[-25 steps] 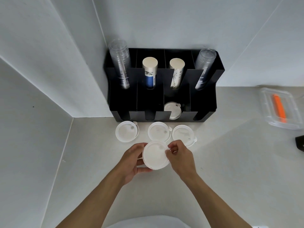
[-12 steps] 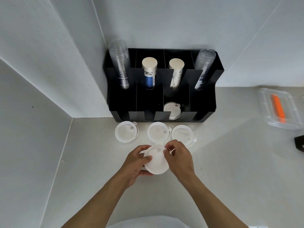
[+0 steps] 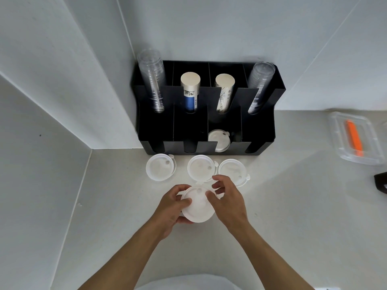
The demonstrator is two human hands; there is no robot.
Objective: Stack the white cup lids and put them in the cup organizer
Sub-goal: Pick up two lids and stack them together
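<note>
A white cup lid (image 3: pixel 198 208) is held above the counter between both hands. My left hand (image 3: pixel 170 208) cups it from the left and below, thumb on its top. My right hand (image 3: pixel 227 201) touches its right rim with thumb and fingertips. Whether more lids sit under it is hidden. Three more white lids lie in a row on the counter: a left lid (image 3: pixel 160 167), a middle lid (image 3: pixel 201 167) and a right lid (image 3: pixel 232 170). The black cup organizer (image 3: pixel 152 126) stands behind them, with another white lid (image 3: pixel 218 140) in its third front slot.
The organizer's back slots hold two stacks of clear cups (image 3: pixel 151 80) and two stacks of paper cups (image 3: pixel 189 91). White walls close in on the left and behind. A clear box (image 3: pixel 337 141) with an orange item lies at the right, near a black object (image 3: pixel 381 182).
The held lid tilted from facing me to lying nearly flat and dropped slightly. My left thumb came over its top. The lids on the counter did not move.
</note>
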